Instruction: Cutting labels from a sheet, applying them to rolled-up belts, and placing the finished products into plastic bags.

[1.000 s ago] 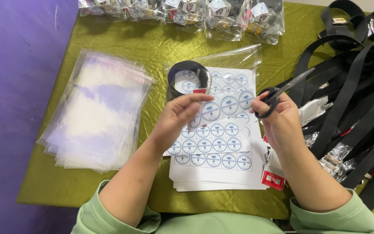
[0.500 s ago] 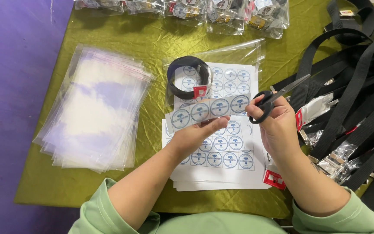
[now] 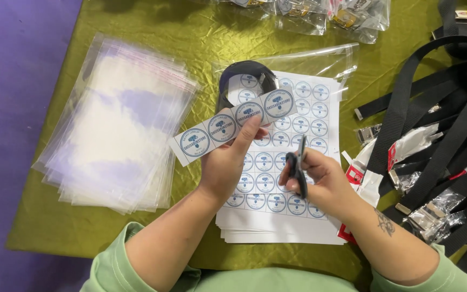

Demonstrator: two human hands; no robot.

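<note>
My left hand point(image 3: 228, 162) holds up a cut strip of round blue-and-white stickers point(image 3: 233, 125), pinched by thumb and fingers and tilted up to the right. Black-handled scissors point(image 3: 299, 165) sit in my right hand point(image 3: 320, 181), blades closed and pointing up. Both hands hover over a stack of white sticker sheets point(image 3: 285, 216) on the olive-green tablecloth point(image 3: 190, 48). A coiled black belt point(image 3: 244, 78) inside a clear bag point(image 3: 320, 57) lies at the top edge of the sheets.
A pile of empty clear plastic bags point(image 3: 117, 127) lies to the left. Loose black belts with metal buckles point(image 3: 439, 124) are heaped on the right. Bagged items point(image 3: 320, 11) line the far edge. A purple surface point(image 3: 6, 108) borders the cloth on the left.
The sticker strip has come free of the sheet and my left hand has lifted it leftward. My right hand has drawn the scissors in, closed and upright.
</note>
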